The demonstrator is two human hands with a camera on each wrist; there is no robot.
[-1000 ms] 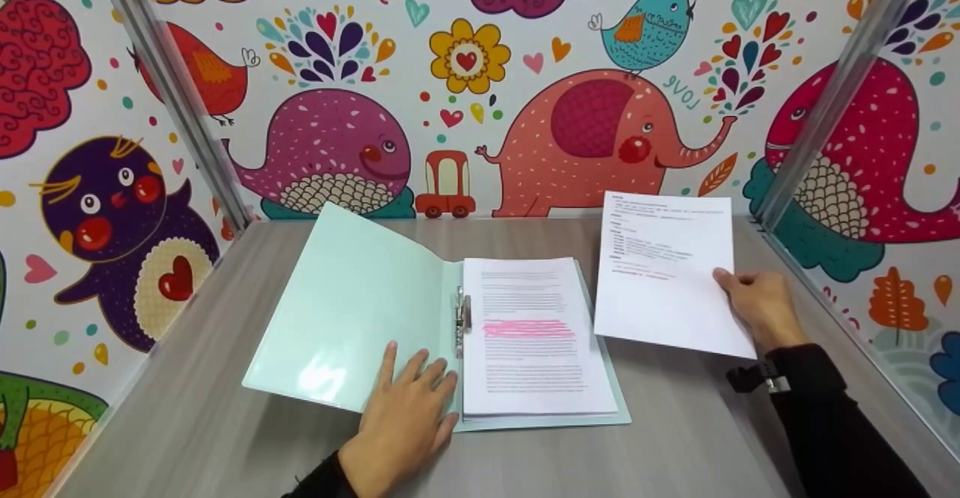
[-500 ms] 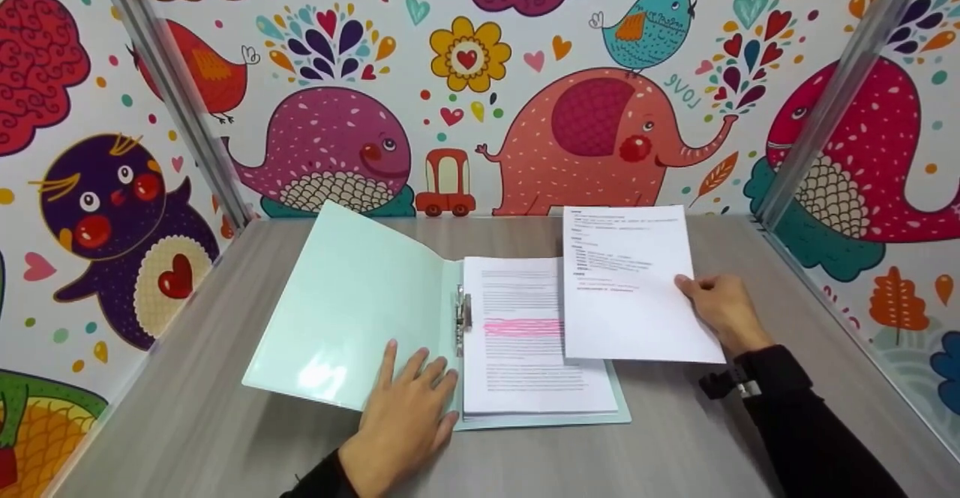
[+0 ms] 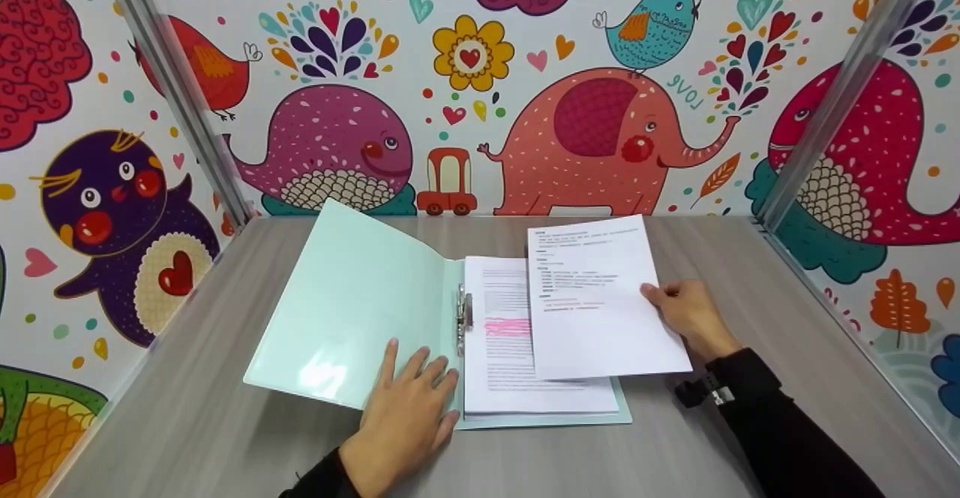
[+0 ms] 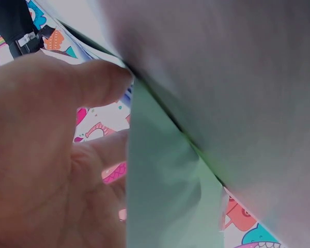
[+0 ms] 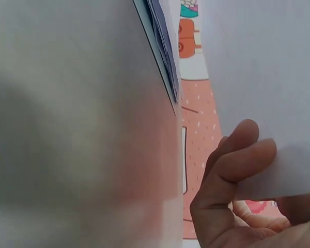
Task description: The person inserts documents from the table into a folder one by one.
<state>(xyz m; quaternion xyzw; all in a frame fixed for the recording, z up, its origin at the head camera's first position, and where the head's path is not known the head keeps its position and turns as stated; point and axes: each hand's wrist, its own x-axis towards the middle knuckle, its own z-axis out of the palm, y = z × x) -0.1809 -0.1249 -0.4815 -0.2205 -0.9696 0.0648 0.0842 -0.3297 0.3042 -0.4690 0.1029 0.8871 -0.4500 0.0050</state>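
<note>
A pale green folder (image 3: 360, 303) lies spread on the table, its cover raised at a slant on the left. Inside it is a stack of printed pages (image 3: 499, 367), the top one marked with pink highlighter strokes, next to a metal clip (image 3: 463, 318) at the spine. My left hand (image 3: 405, 419) rests with straight fingers on the lower edge of the cover, its thumb by the spine. With thumb and fingers my right hand (image 3: 694, 318) pinches the right edge of a loose printed sheet (image 3: 592, 333). That sheet hangs over the right part of the stack and hides it.
The folder lies on a grey wood-grain table (image 3: 240, 445). Cartoon-printed walls (image 3: 457, 123) enclose the back and both sides, with metal corner posts (image 3: 180, 100) at left and right.
My right hand has carried the sheet leftward and nearer, from beside the folder to over the page stack. My left hand has stayed on the cover.
</note>
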